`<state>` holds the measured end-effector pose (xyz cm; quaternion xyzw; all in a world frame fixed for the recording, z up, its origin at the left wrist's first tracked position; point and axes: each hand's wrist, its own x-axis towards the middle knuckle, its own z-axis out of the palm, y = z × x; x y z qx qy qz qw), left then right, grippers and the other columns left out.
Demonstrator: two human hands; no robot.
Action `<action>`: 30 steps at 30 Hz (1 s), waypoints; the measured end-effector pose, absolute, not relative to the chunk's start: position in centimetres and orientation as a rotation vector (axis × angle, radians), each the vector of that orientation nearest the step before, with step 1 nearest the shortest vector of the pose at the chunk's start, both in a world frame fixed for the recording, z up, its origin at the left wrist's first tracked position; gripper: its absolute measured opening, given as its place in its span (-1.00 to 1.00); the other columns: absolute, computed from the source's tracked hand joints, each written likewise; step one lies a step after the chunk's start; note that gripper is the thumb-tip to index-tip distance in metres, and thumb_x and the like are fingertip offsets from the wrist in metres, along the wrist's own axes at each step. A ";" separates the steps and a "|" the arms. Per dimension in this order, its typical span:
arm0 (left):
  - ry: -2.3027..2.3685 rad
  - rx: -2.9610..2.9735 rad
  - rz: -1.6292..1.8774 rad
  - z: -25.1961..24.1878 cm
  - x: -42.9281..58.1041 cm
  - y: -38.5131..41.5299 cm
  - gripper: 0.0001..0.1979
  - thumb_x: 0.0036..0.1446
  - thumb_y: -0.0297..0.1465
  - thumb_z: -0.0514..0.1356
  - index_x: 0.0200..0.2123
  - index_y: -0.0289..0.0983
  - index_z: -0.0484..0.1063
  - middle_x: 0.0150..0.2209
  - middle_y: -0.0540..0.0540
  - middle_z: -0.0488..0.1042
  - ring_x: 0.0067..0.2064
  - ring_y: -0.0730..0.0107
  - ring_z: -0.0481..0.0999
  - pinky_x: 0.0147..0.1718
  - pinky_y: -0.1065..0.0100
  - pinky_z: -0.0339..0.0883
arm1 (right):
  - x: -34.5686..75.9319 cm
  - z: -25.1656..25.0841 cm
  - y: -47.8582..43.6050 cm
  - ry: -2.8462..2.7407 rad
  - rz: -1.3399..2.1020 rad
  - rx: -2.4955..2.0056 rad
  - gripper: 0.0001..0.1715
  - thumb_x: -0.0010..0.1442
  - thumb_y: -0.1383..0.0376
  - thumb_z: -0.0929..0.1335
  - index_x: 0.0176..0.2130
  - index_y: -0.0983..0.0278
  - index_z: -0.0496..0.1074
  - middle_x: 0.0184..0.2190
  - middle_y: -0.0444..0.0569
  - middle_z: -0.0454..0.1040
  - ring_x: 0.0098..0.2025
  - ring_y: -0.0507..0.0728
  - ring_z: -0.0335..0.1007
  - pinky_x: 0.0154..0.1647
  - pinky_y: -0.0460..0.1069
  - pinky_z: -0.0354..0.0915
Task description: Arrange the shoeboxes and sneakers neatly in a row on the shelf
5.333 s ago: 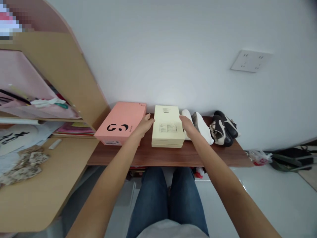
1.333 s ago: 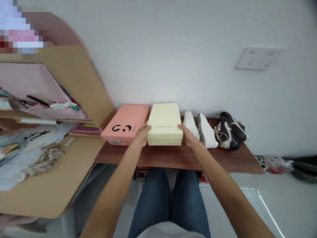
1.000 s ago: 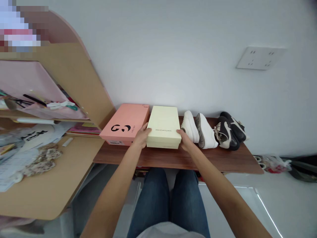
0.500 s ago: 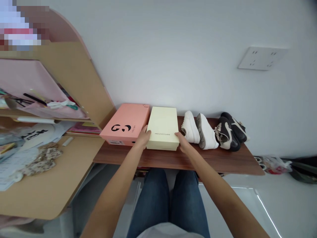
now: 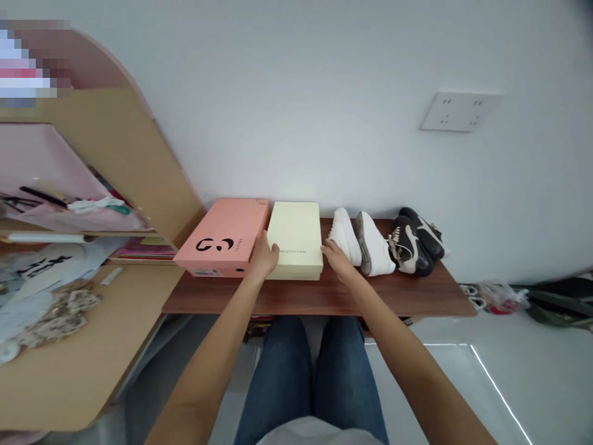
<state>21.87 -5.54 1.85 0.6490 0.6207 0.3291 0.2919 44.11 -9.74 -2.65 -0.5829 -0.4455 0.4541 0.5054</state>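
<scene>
L hand [image 5: 264,258]: our thumb's over cream box [image 5: 296,230], can't tell if gripping.
R hand [image 5: 337,259]: we've fingers loosely open, at box's R edge.

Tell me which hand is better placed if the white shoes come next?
Probably the right hand: it is beside the white shoes, at the right edge of the cream box. The left hand is at the opposite edge, next to the pink box.
</scene>
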 end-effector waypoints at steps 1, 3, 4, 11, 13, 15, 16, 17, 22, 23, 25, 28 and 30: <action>1.618 1.811 0.905 2.5 22.6 -6.0 -0.37 0.21 -0.35 0.09 0.33 -0.33 0.09 0.38 -0.24 0.04 0.40 0.07 0.00 0.34 0.12 -0.11 | 45.0 -2.0 -10.2 -1.051 1.079 -1.414 -0.35 0.08 0.05 0.35 0.14 0.17 0.35 0.23 -0.01 0.32 0.30 0.22 0.14 0.29 0.15 0.08; 1.497 1.922 0.931 3.8 24.6 -7.0 -0.37 0.22 -0.32 0.08 0.34 -0.30 0.07 0.39 -0.21 0.04 0.39 0.10 0.01 0.34 0.12 -0.10 | 47.4 -0.5 -11.2 -1.012 1.059 -1.405 -0.42 0.07 0.05 0.36 0.07 0.16 0.41 0.18 -0.02 0.39 0.24 0.21 0.23 0.23 0.15 0.16; 1.428 1.945 0.925 4.3 25.8 -7.5 -0.37 0.23 -0.31 0.07 0.35 -0.28 0.06 0.39 -0.21 0.04 0.39 0.11 0.04 0.33 0.12 -0.07 | 48.9 0.2 -11.7 -1.003 1.043 -1.399 -0.44 0.06 0.05 0.37 0.05 0.16 0.43 0.14 -0.02 0.43 0.20 0.21 0.28 0.19 0.15 0.20; 1.101 1.925 0.820 2.8 35.6 -9.4 -0.34 0.22 -0.29 0.09 0.35 -0.27 0.05 0.36 -0.23 0.10 0.35 0.11 0.13 0.30 0.16 0.01 | 58.5 0.8 -14.8 -0.877 0.817 -1.566 -0.47 0.09 0.06 0.34 0.01 0.23 0.44 0.01 0.05 0.51 0.05 0.19 0.41 0.06 0.10 0.31; 1.125 1.869 0.849 1.0 37.8 -9.4 -0.34 0.22 -0.30 0.09 0.35 -0.30 0.05 0.37 -0.25 0.08 0.37 0.12 0.08 0.32 0.17 -0.05 | 59.9 -0.7 -15.4 -0.918 0.742 -1.610 -0.46 0.10 0.07 0.32 0.02 0.27 0.43 0.02 0.08 0.50 0.06 0.19 0.42 0.09 0.10 0.30; 1.206 1.774 0.907 -1.0 39.5 -9.4 -0.33 0.23 -0.31 0.09 0.35 -0.34 0.01 0.38 -0.28 0.03 0.39 0.12 0.03 0.32 0.17 -0.08 | 60.5 -2.5 -16.0 -0.974 0.674 -1.640 -0.44 0.10 0.09 0.32 0.04 0.31 0.39 0.07 0.13 0.46 0.10 0.19 0.40 0.16 0.11 0.26; 1.256 1.708 0.936 -2.0 40.1 -9.3 -0.33 0.23 -0.31 0.09 0.35 -0.36 -0.01 0.39 -0.30 0.02 0.39 0.12 0.02 0.32 0.18 -0.07 | 60.5 -3.4 -16.2 -0.995 0.649 -1.658 -0.41 0.10 0.10 0.33 0.07 0.32 0.37 0.10 0.16 0.43 0.13 0.20 0.37 0.19 0.12 0.24; 1.298 1.635 0.957 -3.0 40.6 -9.3 -0.32 0.23 -0.30 0.09 0.35 -0.38 -0.02 0.38 -0.33 0.02 0.38 0.12 0.04 0.31 0.18 -0.04 | 60.5 -4.2 -16.4 -1.008 0.632 -1.677 -0.37 0.09 0.09 0.35 0.09 0.32 0.34 0.14 0.18 0.40 0.16 0.22 0.35 0.21 0.14 0.22; 1.387 1.360 1.042 -6.5 41.8 -8.7 -0.48 0.24 -0.22 0.11 0.18 -0.39 0.22 0.14 -0.37 0.39 0.16 0.12 0.40 0.10 0.22 0.25 | 59.9 -6.6 -16.8 -0.966 0.570 -1.731 -0.15 -0.06 -0.01 0.46 0.13 0.33 0.30 0.13 0.21 0.39 0.15 0.29 0.34 0.16 0.16 0.28; 1.385 1.358 1.055 -6.8 41.9 -8.6 -0.54 0.23 -0.19 0.11 0.09 -0.37 0.31 0.05 -0.33 0.47 0.07 0.12 0.46 0.04 0.22 0.29 | 59.9 -6.8 -16.8 -0.958 0.579 -1.733 -0.17 -0.08 -0.02 0.47 0.08 0.33 0.35 0.07 0.19 0.44 0.11 0.30 0.38 0.12 0.15 0.32; 1.371 1.377 1.060 -7.0 42.0 -8.3 -0.60 0.19 -0.13 0.14 -0.12 -0.35 0.43 -0.16 -0.24 0.55 -0.10 0.15 0.52 -0.09 0.24 0.34 | 60.0 -6.9 -16.6 -0.967 0.629 -1.721 -0.29 -0.12 -0.03 0.49 -0.06 0.31 0.43 -0.10 0.13 0.54 0.00 0.29 0.44 0.03 0.13 0.37; 1.334 1.396 1.059 -6.6 42.2 -7.9 -0.63 0.11 -0.10 0.19 -0.32 -0.33 0.44 -0.34 -0.15 0.53 -0.25 0.21 0.51 -0.22 0.29 0.35 | 60.2 -6.9 -16.1 -1.013 0.712 -1.646 -0.44 -0.15 0.00 0.51 -0.21 0.27 0.46 -0.27 0.04 0.57 -0.17 0.24 0.48 -0.12 0.09 0.42; 1.308 1.423 1.070 -6.0 42.2 -7.8 -0.67 0.07 -0.15 0.24 -0.30 -0.33 0.43 -0.34 -0.14 0.52 -0.24 0.22 0.51 -0.22 0.30 0.35 | 60.5 -6.5 -15.6 -1.049 0.746 -1.606 -0.45 -0.16 0.00 0.52 -0.24 0.26 0.45 -0.31 0.00 0.56 -0.23 0.21 0.48 -0.17 0.07 0.43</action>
